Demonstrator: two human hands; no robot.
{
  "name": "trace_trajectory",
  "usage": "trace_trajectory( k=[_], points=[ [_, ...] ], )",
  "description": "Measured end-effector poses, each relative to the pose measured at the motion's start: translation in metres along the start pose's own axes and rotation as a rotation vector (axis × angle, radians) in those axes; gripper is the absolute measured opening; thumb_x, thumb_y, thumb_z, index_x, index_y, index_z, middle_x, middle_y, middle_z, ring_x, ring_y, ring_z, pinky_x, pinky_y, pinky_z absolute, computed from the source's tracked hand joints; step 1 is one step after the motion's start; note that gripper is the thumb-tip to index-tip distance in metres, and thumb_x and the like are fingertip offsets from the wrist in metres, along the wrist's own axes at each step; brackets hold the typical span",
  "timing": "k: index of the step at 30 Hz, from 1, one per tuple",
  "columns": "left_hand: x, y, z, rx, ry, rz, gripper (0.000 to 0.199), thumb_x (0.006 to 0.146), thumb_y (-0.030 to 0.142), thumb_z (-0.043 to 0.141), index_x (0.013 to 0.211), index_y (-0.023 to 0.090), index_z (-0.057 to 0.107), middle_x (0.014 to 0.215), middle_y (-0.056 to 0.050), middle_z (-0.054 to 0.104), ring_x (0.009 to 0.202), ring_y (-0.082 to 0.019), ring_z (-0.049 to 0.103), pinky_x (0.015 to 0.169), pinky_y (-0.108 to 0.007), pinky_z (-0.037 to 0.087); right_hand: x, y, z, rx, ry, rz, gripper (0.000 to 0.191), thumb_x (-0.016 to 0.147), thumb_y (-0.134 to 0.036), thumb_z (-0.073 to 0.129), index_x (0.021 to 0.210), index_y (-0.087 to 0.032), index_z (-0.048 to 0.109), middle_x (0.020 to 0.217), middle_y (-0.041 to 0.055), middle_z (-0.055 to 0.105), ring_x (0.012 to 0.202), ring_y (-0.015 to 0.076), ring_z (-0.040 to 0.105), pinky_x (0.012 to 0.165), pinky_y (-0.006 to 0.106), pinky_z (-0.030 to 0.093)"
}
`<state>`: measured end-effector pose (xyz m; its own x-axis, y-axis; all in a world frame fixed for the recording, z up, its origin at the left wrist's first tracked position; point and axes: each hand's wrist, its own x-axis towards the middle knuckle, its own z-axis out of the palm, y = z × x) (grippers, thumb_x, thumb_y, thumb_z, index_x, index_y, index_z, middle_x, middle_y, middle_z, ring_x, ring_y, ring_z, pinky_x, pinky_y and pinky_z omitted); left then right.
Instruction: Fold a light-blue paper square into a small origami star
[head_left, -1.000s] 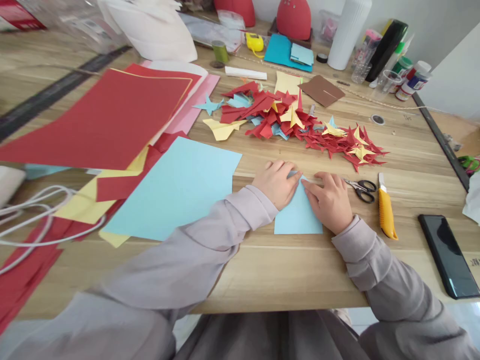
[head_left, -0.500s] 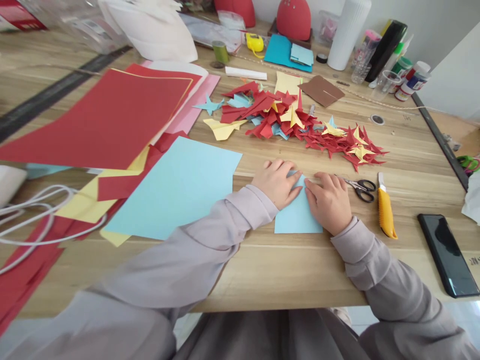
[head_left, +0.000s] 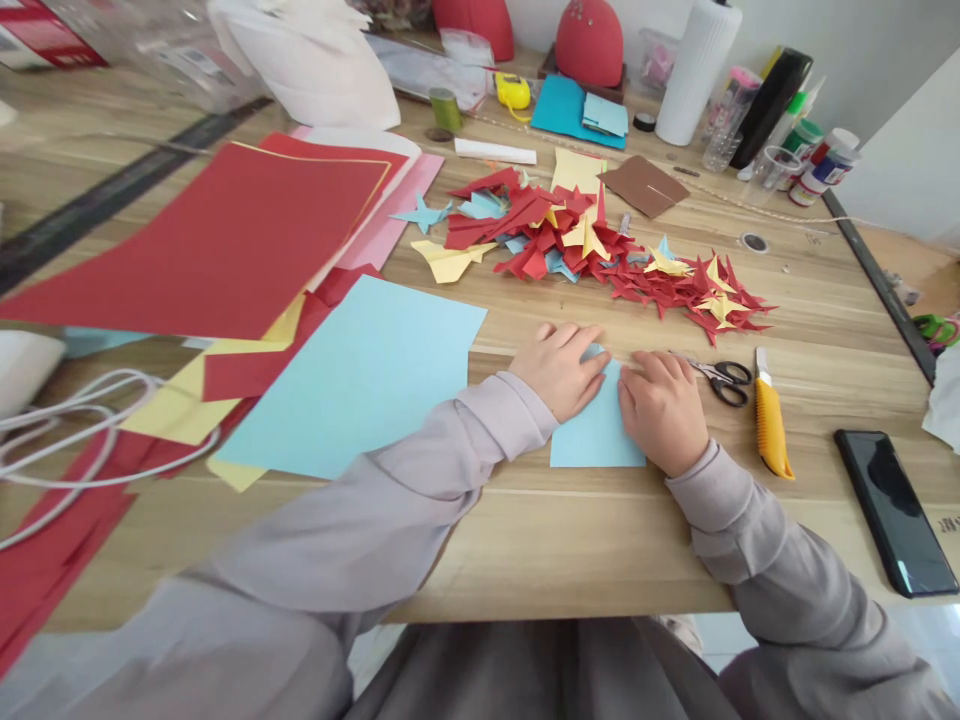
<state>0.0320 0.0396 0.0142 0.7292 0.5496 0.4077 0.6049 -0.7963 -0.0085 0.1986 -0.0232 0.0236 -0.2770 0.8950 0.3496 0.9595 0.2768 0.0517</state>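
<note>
A sheet of light blue paper (head_left: 596, 430) lies on the wooden table (head_left: 570, 540) in front of me, its upper part folded to a point. My left hand (head_left: 559, 370) presses the paper's upper left side, and my right hand (head_left: 664, 405) holds down its right side. The fold's top is mostly hidden under my fingers. Just right of my right hand lie black-handled scissors (head_left: 724, 383), then a yellow utility knife (head_left: 771, 425).
A large light blue sheet (head_left: 352, 375) and stacked red sheets (head_left: 202, 235) lie to the left. Ahead is a heap of folded red, yellow and blue paper pieces (head_left: 562, 225). A black phone (head_left: 896, 512) lies at the right; white cables (head_left: 67, 430) at the left.
My right hand has slid slightly rightward along the blue paper, its fingertips now further from my left hand. The paper stays in place under both hands.
</note>
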Motion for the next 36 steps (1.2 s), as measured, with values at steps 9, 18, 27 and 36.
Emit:
trace_trajectory(
  k=[9, 18, 27, 36],
  points=[
    [0.002, 0.001, -0.003, 0.021, -0.067, -0.06, 0.04, 0.089, 0.035, 0.044, 0.115, 0.01, 0.063, 0.131, -0.017, 0.054, 0.106, -0.031, 0.053, 0.077, -0.046, 0.038, 0.0, -0.002, -0.003, -0.01, -0.021, 0.007, 0.022, 0.089, -0.021, 0.049, 0.092, -0.014, 0.07, 0.106, 0.0118, 0.066, 0.097, 0.0249, 0.052, 0.092, 0.04, 0.034],
    [0.001, -0.001, -0.003, 0.042, -0.068, -0.068, 0.04, 0.089, 0.037, 0.044, 0.117, 0.014, 0.063, 0.139, -0.017, 0.048, 0.106, -0.032, 0.052, 0.077, -0.046, 0.039, 0.001, -0.007, -0.002, -0.012, -0.033, 0.033, 0.025, 0.091, -0.02, 0.046, 0.09, -0.013, 0.07, 0.106, 0.0135, 0.066, 0.102, 0.0262, 0.052, 0.098, 0.043, 0.032],
    [0.004, -0.004, 0.001, -0.038, -0.065, 0.0, 0.036, 0.09, 0.032, 0.043, 0.113, 0.016, 0.065, 0.136, -0.013, 0.053, 0.104, -0.029, 0.053, 0.077, -0.045, 0.038, 0.007, -0.01, 0.005, 0.039, -0.067, 0.058, 0.034, 0.095, -0.03, 0.039, 0.119, -0.016, 0.06, 0.132, 0.0171, 0.052, 0.113, 0.0288, 0.047, 0.097, 0.047, 0.032],
    [0.003, -0.001, -0.003, -0.003, -0.08, -0.056, 0.039, 0.089, 0.035, 0.043, 0.115, 0.015, 0.064, 0.13, -0.013, 0.057, 0.102, -0.03, 0.053, 0.076, -0.046, 0.037, 0.003, -0.007, -0.007, -0.018, -0.061, 0.036, 0.031, 0.094, -0.026, 0.042, 0.093, -0.012, 0.069, 0.111, 0.0152, 0.064, 0.107, 0.027, 0.05, 0.099, 0.044, 0.032]
  ],
)
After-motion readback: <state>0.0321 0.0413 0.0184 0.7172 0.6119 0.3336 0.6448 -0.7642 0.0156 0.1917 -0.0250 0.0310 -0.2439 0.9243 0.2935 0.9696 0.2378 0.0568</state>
